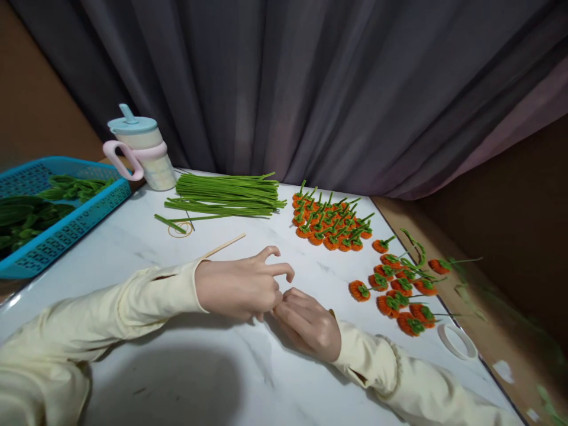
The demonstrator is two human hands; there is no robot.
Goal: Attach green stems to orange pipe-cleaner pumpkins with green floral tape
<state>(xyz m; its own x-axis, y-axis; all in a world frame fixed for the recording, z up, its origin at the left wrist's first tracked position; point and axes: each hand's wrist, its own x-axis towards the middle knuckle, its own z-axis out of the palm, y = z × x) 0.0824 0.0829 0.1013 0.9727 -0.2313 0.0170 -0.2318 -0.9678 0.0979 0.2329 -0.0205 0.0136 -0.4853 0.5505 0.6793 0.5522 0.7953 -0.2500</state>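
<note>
My left hand [242, 287] and my right hand [310, 325] meet at the fingertips, low over the white marble-patterned table [213, 349]. Two fingers of the left hand stick out bent, while its others curl down against the right hand's fingers. The right hand is closed, its fingers pressed together; whatever the two hands pinch is hidden. Just behind my left wrist lies a thin wooden stick [225, 244]. To the right of the hands are loose orange fuzzy persimmon-like pieces with green tops [388, 305], some with thin stems.
A bundle of green pipe cleaners [226, 194] lies at the back, with a rubber band [180, 231] in front. Beside it stands a tumbler [153, 157]. A blue basket [84, 228] holds green leaves. Packed orange pieces [331, 225] and a white tape roll [457, 341] are rightward.
</note>
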